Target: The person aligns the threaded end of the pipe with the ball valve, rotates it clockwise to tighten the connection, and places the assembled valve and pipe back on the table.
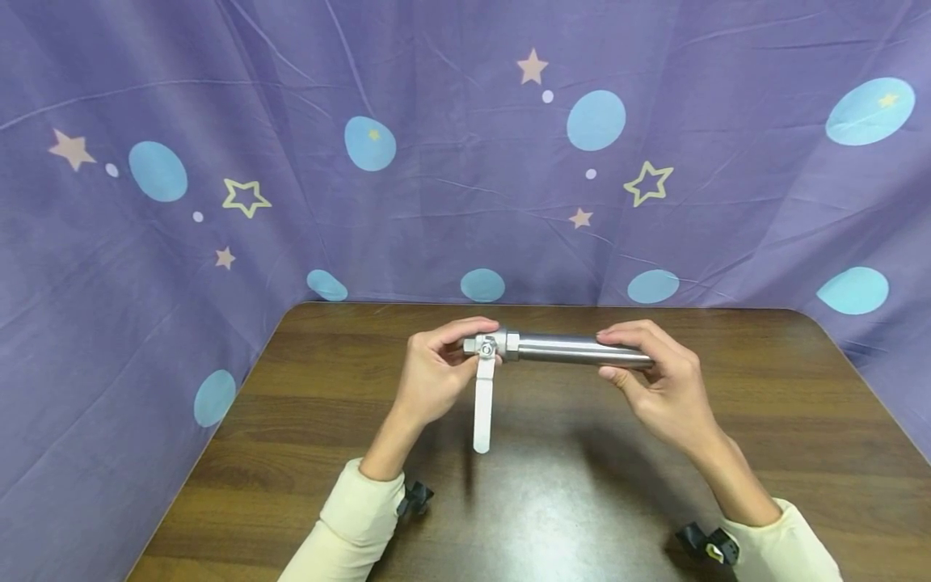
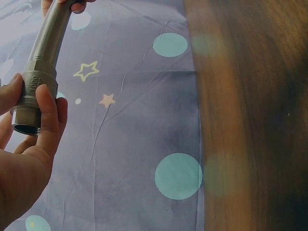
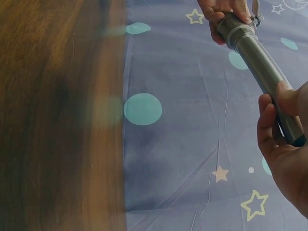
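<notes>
A metal ball valve (image 1: 489,346) with a white lever handle (image 1: 483,408) is joined to the left end of a shiny steel pipe (image 1: 560,347). The left hand (image 1: 436,373) grips the valve body between thumb and fingers, and the lever points toward the person. Around the pipe's right end, the right hand (image 1: 672,388) holds on with thumb below and fingers above. Valve and pipe are held up level over the table. In the left wrist view the open end of the valve (image 2: 26,120) shows between the fingers. The right wrist view shows the pipe (image 3: 264,67) running up to the valve.
A brown wooden table (image 1: 327,380) lies under the hands, with their shadows on it. Behind and to the sides hangs a purple curtain (image 1: 451,194) with stars and blue dots. Dark straps with small mounts (image 1: 416,499) sit at both sleeve cuffs.
</notes>
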`<state>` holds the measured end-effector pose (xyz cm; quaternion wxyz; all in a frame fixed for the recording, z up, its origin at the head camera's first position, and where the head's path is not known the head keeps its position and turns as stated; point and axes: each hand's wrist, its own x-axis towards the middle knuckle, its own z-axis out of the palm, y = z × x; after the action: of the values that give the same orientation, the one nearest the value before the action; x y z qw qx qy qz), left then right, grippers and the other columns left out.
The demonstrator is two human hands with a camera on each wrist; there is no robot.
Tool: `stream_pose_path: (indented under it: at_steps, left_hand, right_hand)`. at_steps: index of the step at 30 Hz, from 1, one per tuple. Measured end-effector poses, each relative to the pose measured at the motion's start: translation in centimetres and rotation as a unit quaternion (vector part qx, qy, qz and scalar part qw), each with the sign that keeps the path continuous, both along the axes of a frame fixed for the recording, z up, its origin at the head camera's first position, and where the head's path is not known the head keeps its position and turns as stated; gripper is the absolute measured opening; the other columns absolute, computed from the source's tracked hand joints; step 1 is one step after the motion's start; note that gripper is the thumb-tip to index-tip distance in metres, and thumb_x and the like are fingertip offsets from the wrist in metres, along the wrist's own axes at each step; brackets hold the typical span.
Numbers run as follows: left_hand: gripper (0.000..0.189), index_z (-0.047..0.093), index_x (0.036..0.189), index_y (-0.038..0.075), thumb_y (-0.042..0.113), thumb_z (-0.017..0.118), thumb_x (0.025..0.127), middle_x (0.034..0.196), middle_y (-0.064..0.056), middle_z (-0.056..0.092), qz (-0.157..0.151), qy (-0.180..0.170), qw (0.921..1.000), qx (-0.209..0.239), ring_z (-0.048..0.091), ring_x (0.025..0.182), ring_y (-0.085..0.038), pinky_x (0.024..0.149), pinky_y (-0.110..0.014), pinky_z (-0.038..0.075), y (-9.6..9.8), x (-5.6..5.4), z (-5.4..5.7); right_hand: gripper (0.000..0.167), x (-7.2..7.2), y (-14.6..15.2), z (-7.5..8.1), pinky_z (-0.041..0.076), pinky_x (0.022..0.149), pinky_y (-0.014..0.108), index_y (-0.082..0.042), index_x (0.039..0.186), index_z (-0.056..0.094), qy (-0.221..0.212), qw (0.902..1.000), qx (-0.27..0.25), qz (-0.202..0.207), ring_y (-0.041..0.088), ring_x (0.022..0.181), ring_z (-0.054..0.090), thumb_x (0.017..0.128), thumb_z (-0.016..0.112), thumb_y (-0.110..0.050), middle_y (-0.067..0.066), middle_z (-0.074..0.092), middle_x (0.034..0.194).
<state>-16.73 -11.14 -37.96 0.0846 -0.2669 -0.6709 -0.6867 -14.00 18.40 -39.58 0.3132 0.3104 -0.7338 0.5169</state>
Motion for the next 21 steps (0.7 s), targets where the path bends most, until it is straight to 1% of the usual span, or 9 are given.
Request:
stream_pose_path:
  at_steps: [2,8,11,14,16,21]
  left_hand:
    - [0.043,0.070,0.121,-0.018,-0.026,0.057,0.081,0.123,-0.038,0.071,-0.001,0.001,1.0000,0.002,0.079,0.087,-0.008,0.083,-0.036,0.070,0.01,-0.01,-0.03]
    - [0.043,0.069,0.122,-0.020,-0.026,0.056,0.081,0.124,-0.040,0.070,-0.009,-0.003,0.9999,0.010,0.079,0.088,-0.008,0.084,-0.036,0.070,0.07,-0.04,-0.03]
    - [0.042,0.069,0.122,-0.019,-0.025,0.057,0.081,0.125,-0.039,0.070,-0.008,-0.003,0.9999,0.010,0.079,0.089,-0.008,0.084,-0.037,0.070,0.11,-0.04,-0.02]
    - [0.042,0.070,0.121,-0.019,-0.025,0.058,0.081,0.125,-0.038,0.070,-0.004,-0.002,1.0000,0.008,0.079,0.091,-0.008,0.084,-0.037,0.070,0.12,-0.01,0.02]
    - [0.041,0.070,0.120,-0.019,-0.025,0.058,0.081,0.125,-0.037,0.071,0.000,0.001,1.0000,0.008,0.078,0.092,-0.008,0.084,-0.037,0.070,0.10,0.00,0.01]
    - [0.039,0.072,0.119,-0.017,-0.025,0.064,0.081,0.126,-0.036,0.071,0.009,0.011,0.9999,0.003,0.076,0.101,-0.008,0.089,-0.034,0.068,0.16,0.04,0.05]
  right_hand:
    - [0.046,-0.03,0.03,-0.02,0.062,0.088,0.012,0.005,0.113,0.076,-0.001,1.0000,-0.001,0.001,0.010,0.110,0.071,0.071,0.082,0.024,0.015,0.075,0.113]
    - [0.044,-0.14,0.23,-0.05,0.060,0.088,0.012,0.005,0.114,0.076,0.003,1.0000,0.004,-0.002,0.009,0.110,0.071,0.073,0.084,0.019,0.015,0.076,0.112]
    - [0.047,-0.11,0.28,0.02,0.059,0.081,0.010,0.004,0.114,0.076,-0.002,1.0000,0.005,-0.007,0.007,0.107,0.071,0.071,0.083,0.022,0.013,0.077,0.112]
    - [0.051,-0.01,0.28,0.09,0.057,0.070,0.009,0.003,0.114,0.077,-0.014,0.9998,0.005,-0.013,0.006,0.099,0.070,0.069,0.081,0.027,0.010,0.077,0.110]
    - [0.052,0.06,0.29,0.10,0.056,0.066,0.009,0.003,0.115,0.077,-0.024,0.9996,0.006,-0.017,0.005,0.095,0.069,0.070,0.080,0.028,0.008,0.077,0.109]
    - [0.050,0.26,0.40,0.16,0.055,0.062,0.011,0.001,0.116,0.077,-0.052,0.9980,0.017,-0.029,0.002,0.085,0.066,0.073,0.081,0.025,0.001,0.076,0.108]
